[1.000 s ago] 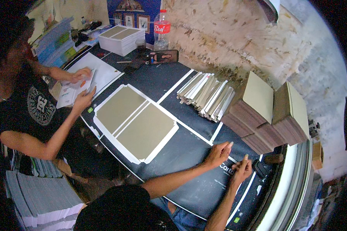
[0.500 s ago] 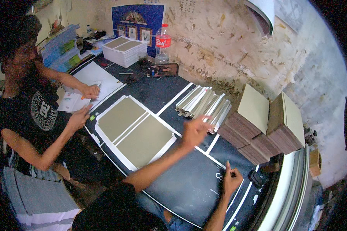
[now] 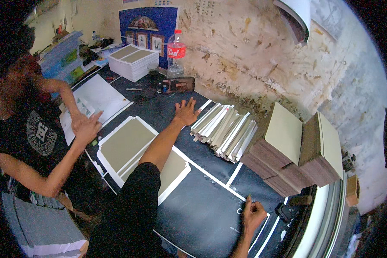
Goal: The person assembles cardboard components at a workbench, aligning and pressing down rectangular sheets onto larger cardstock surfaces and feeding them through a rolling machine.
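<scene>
My left hand (image 3: 186, 112) is stretched far over the dark table, fingers spread, near the far end of a pile of thin white and grey strips (image 3: 223, 131). Nothing shows in its grasp. Under my left forearm lies a white-edged cover sheet with two grey-brown boards (image 3: 129, 137), partly hidden by my arm and sleeve. My right hand (image 3: 253, 213) rests curled at the right edge of a glossy black sheet (image 3: 198, 206); whatever its closed fingers may hold is hidden.
Stacks of grey boards (image 3: 284, 129) stand at the right, beside a black object (image 3: 284, 211). Farther back are a bottle (image 3: 176, 56), a propped phone (image 3: 177, 85) and a white stack (image 3: 133, 64). At the left, a co-worker's hands (image 3: 86, 127) are over white sheets (image 3: 101, 96).
My left hand has reached away from me and to the left, past the strips, and its fingers have spread. My right hand stays near the black sheet's edge. The co-worker's hands have come together.
</scene>
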Available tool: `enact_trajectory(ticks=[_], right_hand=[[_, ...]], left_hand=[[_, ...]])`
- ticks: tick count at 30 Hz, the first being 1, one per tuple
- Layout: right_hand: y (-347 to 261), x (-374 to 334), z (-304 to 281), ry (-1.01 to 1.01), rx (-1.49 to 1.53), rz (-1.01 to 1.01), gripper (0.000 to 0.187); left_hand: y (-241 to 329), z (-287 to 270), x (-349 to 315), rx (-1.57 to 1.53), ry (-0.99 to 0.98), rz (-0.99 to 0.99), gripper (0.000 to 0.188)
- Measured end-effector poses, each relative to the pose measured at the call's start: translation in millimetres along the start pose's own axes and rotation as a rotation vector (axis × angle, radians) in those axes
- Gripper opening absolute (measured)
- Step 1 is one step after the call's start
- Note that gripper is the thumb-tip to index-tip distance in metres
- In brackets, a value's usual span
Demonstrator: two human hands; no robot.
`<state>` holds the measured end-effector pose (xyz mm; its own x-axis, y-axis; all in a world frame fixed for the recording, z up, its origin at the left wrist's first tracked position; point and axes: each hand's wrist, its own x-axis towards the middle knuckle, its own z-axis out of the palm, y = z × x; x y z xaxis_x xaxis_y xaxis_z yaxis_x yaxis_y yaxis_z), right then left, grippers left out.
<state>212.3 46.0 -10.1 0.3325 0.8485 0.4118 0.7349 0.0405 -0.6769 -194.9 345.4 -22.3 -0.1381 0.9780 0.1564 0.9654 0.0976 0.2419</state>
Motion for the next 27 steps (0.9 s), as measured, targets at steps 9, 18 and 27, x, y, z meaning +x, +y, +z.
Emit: enact_trajectory(ticks=[9, 18, 27], right_hand=[[-9.0, 1.1, -6.4, -0.03, -0.038, 0.028, 0.045], [-5.7, 2.3, -7.4, -0.039, -0.019, 0.065, 0.044], [-3.9, 2.7, -7.7, -0.036, -0.043, 0.05, 0.044]], left_hand=[[5.6, 4.5, 33.3, 0.054, 0.006, -0.078, 0.077], [5.0, 2.3, 43.7, 0.078, -0.008, -0.064, 0.077], [18.6, -7.7, 38.1, 0.102, -0.044, -0.078, 0.078]])
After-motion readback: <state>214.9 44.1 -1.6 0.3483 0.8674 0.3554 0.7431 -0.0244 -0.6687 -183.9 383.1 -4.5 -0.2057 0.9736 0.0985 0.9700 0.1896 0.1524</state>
